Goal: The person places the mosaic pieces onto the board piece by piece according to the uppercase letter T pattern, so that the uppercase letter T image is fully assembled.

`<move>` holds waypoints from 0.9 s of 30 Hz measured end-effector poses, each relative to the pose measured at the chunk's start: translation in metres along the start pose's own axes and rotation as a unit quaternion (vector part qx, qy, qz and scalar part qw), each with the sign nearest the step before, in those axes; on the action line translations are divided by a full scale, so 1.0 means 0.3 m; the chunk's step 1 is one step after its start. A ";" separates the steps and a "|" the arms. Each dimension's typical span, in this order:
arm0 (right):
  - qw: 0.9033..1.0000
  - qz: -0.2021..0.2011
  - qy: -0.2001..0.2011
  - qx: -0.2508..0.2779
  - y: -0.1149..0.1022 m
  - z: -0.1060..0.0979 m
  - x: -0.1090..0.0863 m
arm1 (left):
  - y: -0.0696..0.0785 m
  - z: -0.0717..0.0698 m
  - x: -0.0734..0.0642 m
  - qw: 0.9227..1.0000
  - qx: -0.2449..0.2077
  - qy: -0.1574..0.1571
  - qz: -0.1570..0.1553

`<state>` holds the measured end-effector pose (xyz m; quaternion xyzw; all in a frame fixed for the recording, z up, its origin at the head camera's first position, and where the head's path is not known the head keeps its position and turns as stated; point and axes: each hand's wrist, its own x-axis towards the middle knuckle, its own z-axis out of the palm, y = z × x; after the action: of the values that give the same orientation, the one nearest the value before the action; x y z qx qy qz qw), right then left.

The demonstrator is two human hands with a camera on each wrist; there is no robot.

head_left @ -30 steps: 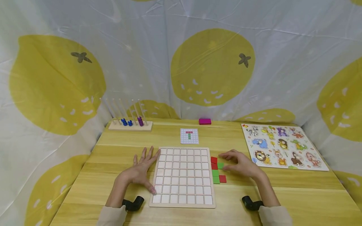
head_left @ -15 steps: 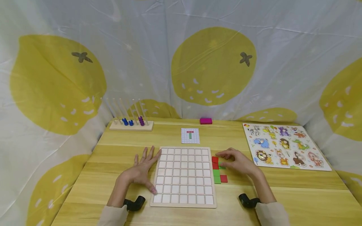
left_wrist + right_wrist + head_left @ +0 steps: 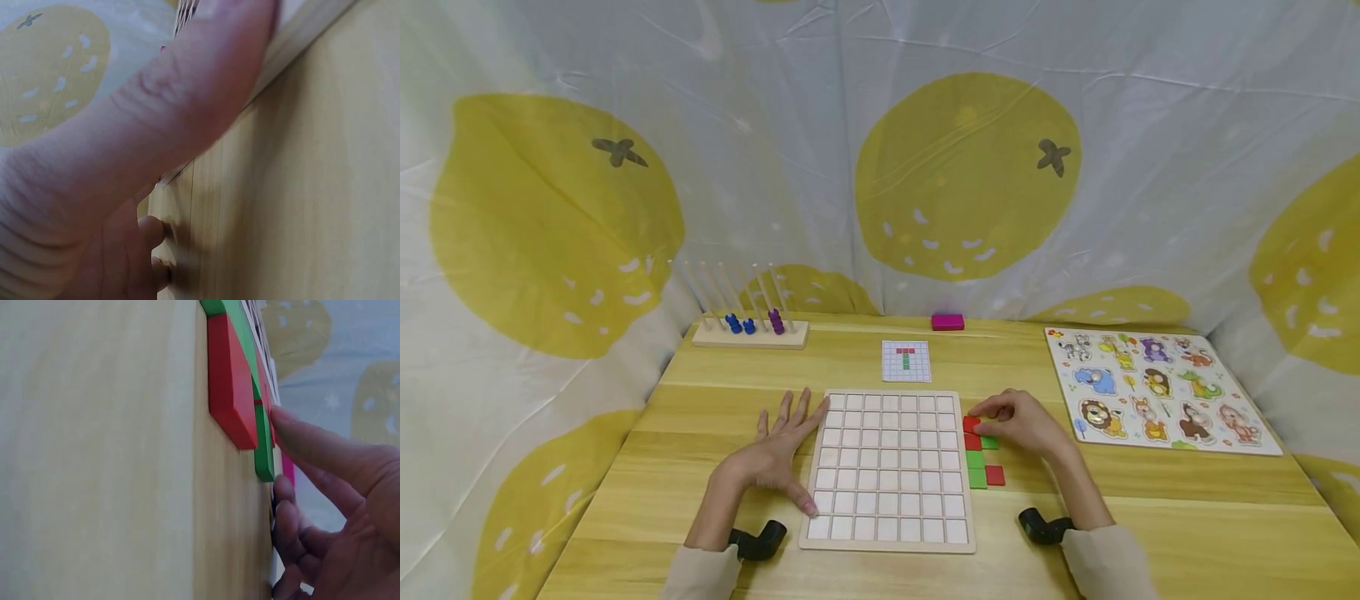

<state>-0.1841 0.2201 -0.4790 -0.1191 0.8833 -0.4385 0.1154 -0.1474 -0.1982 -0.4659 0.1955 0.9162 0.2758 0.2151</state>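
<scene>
A square wooden grid board (image 3: 888, 553) lies in front of me in the head view, its cells bare and pale. My left hand (image 3: 771, 450) spreads along its left edge, thumb on the near part and index fingertip at the far corner. To the right of the board lie red and green square tiles in a small cluster. My right hand (image 3: 1022, 423) reaches over its far end, thumb and index finger around the farthest red tile (image 3: 971, 423). Partly beneath that hand is a green tile (image 3: 990, 443). Another red tile (image 3: 232, 387) stands out nearest in the right wrist view.
Beyond the board lies a card (image 3: 906, 375) printed with a red-and-green T on a grid. A peg stand (image 3: 752, 337) with blue and purple pieces is at the back left, a magenta block (image 3: 947, 322) at the back. An animal puzzle board (image 3: 1165, 392) lies at right.
My right hand has moved left and its thumb and index finger have closed in on the farthest red tile, uncovering less of the green one. The left hand stays on the board's edge.
</scene>
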 end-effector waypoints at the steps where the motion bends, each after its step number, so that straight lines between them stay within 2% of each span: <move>1: 1.000 0.005 0.004 -0.002 -0.002 0.002 0.002 | 0.000 0.000 0.000 1.000 0.000 0.000 0.000; 10: 0.998 0.056 0.030 -0.001 -0.013 0.013 0.003 | -0.002 0.002 -0.001 1.000 -0.002 0.000 0.000; 27: 0.997 0.036 0.043 -0.050 -0.040 0.023 0.001 | 0.002 0.000 -0.003 1.000 -0.005 0.003 -0.001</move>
<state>-0.1809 0.2080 -0.4735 -0.0740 0.9120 -0.3942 0.0866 -0.1467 -0.1981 -0.4653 0.1923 0.9156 0.2808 0.2140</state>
